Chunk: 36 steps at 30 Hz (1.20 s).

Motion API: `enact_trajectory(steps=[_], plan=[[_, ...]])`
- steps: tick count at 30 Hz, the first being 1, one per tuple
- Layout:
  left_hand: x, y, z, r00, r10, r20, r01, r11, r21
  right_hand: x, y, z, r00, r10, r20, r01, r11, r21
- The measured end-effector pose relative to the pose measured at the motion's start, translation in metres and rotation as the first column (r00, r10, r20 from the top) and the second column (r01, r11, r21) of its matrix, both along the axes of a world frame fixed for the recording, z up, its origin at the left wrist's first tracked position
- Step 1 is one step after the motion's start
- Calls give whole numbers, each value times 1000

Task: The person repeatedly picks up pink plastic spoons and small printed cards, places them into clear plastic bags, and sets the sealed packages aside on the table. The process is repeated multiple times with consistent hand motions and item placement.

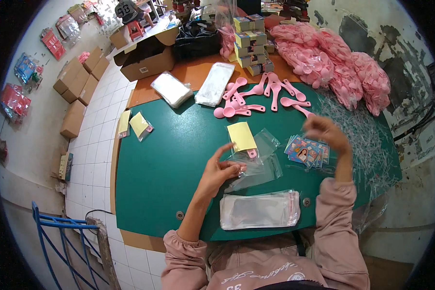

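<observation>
My left hand [218, 170] pinches the edge of a clear plastic bag [256, 176] between thumb and fingers, its index finger stretched toward a yellow card [241, 136]. The card lies in clear plastic, and a pink handle end [252, 153] shows below it. My right hand [327, 133] is raised over the right side of the table, its fingers curled and blurred. Just beyond its fingertips is a pink spoon [302, 111]; whether they touch it is unclear. Below that hand lies a fanned pile of printed cards [307, 152]. A stack of clear bags [260, 210] sits nearest my body.
Loose pink spoons [275, 92] lie at the far middle of the green table [164, 159]. Two bag stacks [171, 89] are left of them. Bagged spoons [328, 58] and stacked cards [250, 43] stand behind. Plastic strips [362, 140] cover the right side. Two packed cards [140, 124] lie left.
</observation>
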State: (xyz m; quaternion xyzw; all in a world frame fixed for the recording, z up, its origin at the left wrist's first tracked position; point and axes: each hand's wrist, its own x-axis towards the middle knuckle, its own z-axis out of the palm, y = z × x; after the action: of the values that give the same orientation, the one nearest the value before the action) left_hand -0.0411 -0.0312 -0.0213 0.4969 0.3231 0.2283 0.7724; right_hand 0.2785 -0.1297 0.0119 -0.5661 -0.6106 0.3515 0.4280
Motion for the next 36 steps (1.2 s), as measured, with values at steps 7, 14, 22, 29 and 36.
enact_trajectory(steps=[7, 14, 22, 29, 36], plan=[[3, 0, -6, 997, -52, -53, 53, 999, 5, -3, -10, -9, 391, -544, 742, 309, 837, 451], [-1, 4, 7, 994, 17, 106, 2, 985, -174, -114, 31, -38, 942, -8, 335, -64, 977, 205], [2, 1, 5, 950, 72, -302, 141, 766, 627, -112, 28, -39, 980, 64, 187, -100, 977, 190], [4, 1, -3, 955, 108, -276, 83, 797, 599, -122, 27, -36, 999, 19, 36, -24, 987, 156], [6, 3, -4, 896, 165, -412, 86, 846, 526, -129, 31, -61, 834, -185, -521, 47, 963, -266]])
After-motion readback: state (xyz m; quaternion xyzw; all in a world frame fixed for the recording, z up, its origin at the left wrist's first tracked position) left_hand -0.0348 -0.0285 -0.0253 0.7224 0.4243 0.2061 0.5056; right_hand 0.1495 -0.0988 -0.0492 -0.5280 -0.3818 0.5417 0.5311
